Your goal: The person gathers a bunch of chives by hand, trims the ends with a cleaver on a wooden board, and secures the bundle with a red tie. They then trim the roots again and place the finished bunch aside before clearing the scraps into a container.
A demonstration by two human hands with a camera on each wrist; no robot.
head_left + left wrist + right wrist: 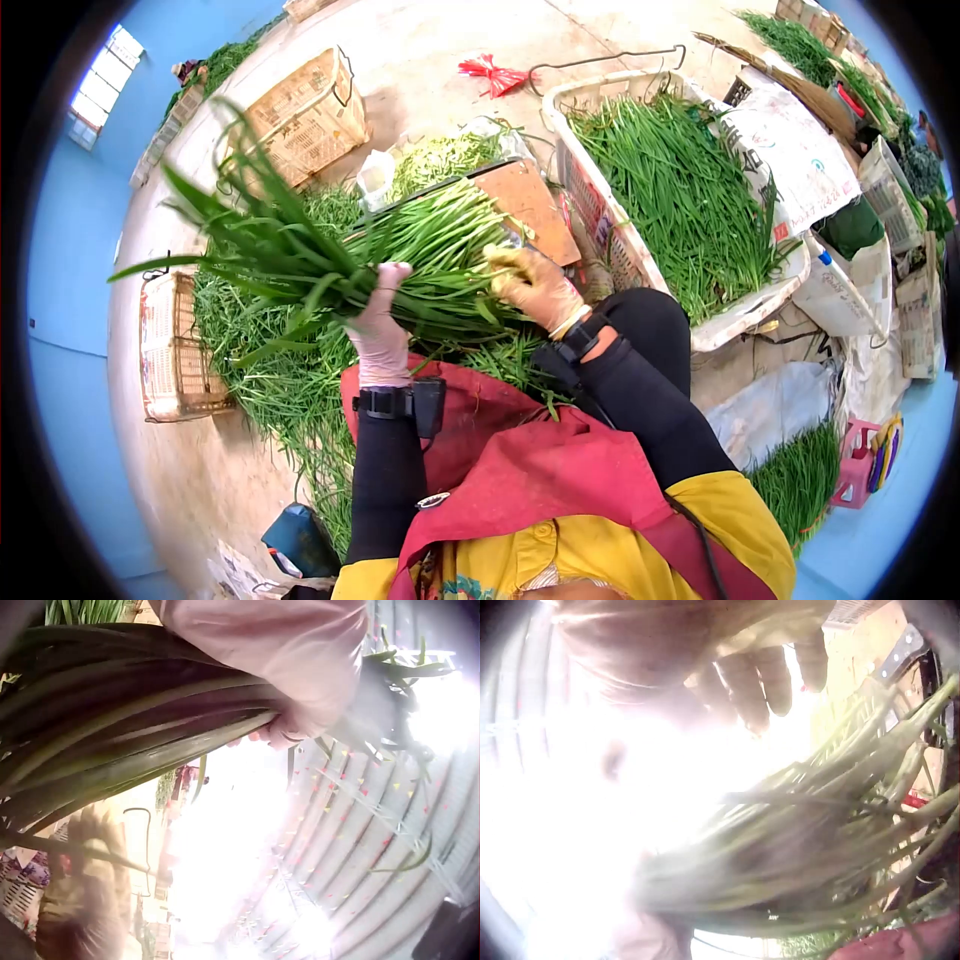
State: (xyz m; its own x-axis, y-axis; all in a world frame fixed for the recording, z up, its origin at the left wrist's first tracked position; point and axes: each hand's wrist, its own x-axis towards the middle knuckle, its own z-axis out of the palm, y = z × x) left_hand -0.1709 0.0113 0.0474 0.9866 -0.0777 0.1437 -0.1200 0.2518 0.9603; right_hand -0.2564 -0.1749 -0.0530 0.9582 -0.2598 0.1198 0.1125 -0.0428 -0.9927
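Note:
My gloved left hand [381, 335] grips a thick bunch of garlic chives [300, 265] around its middle. The broad green leaves fan out to the upper left, while the pale stems [455, 225] point right. In the left wrist view the leaves [135, 712] pass under the glove. Beside the stem ends is my gloved right hand [538, 285]. Its fingers [776, 682] are extended just above the stems in the right wrist view, which is partly washed out by glare. A knife handle [901, 654] with pale rivets shows beyond the stems, close to a brown board [530, 205].
Loose greens [260, 350] are heaped at the left. A large white crate [640, 240] of chives stands at the right, with a white sack [790, 150] behind it. Cut pale stems [440, 160] lie beyond the board. Yellowish crates [305, 120] stand farther back.

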